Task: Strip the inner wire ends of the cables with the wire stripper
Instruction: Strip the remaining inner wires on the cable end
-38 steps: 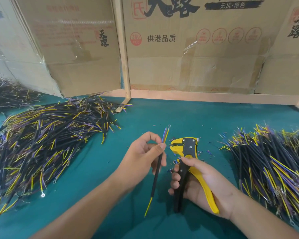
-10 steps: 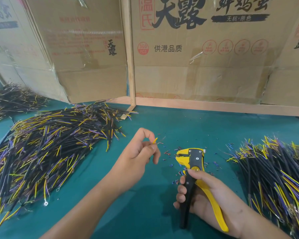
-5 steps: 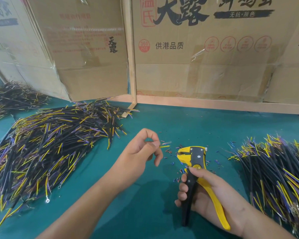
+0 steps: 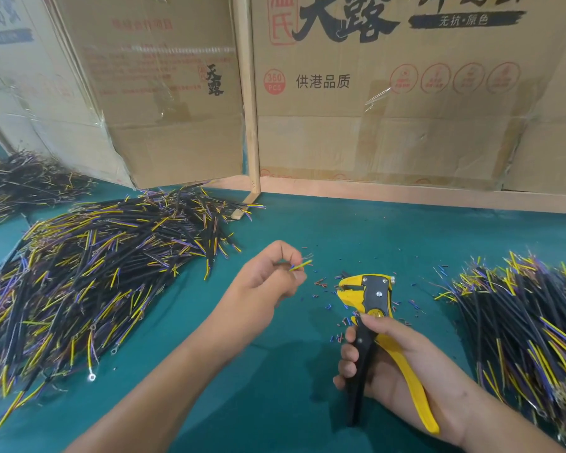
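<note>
Even, bright light falls from above; soft shadows lie on the worktop (image 4: 389,230). The edges bend, and far corners seem slightly blurred.

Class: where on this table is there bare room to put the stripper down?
Bare green table lies between the left cable pile and right pile, towards the cardboard wall. Insulation scraps crowd the stripper.

Left hand (image 4: 262,282) pinching short cable with yellow and purple inner wire ends (image 4: 300,265). Right hand (image 4: 396,367) gripping yellow-and-black wire stripper (image 4: 366,299), head toward far side. Large cable piles left (image 4: 89,273) and right (image 4: 530,325) on teal tabletop (image 4: 275,393).
</note>
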Available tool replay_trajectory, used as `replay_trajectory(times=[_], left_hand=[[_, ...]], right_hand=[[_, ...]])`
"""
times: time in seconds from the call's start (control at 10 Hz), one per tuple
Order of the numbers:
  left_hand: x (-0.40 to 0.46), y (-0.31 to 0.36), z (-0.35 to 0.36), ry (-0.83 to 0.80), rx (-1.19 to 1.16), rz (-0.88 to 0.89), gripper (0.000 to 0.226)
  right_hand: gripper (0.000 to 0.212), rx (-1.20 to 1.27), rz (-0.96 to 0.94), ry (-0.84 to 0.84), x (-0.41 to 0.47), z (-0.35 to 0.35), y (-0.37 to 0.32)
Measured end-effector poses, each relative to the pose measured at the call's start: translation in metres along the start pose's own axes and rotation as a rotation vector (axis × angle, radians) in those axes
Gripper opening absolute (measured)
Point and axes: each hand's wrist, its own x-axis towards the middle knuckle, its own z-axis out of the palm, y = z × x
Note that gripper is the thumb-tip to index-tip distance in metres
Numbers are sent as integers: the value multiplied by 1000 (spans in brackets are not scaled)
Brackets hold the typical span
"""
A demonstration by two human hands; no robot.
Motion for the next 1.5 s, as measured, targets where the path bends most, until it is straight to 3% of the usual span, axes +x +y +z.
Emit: replay_trajectory(times=[0.1,0.8,1.0,1.1,1.2,1.4,1.5], left_hand=[[-1,1,0,-7,-2,29,23],[-3,3,3,-129,-90,72,12],[-1,0,3,-93,-69,80,13],[0,-2,4,-53,-49,65,10],[1,-1,5,-24,-53,12,20],[0,-2,5,32,-31,52,15],[-2,-1,4,46,-40,60,16]], right_hand=[[42,-3,-5,8,-1,2,-1],[42,-3,-3,26,0,2,0],[46,-1,-15,89,-3,12,0],[31,-7,-24,135,-5,19,-1],[32,3,-32,143,-8,25,-3],[18,14,-16,106,-11,25,-3],[21,11,5,108,-10,21,-5]])
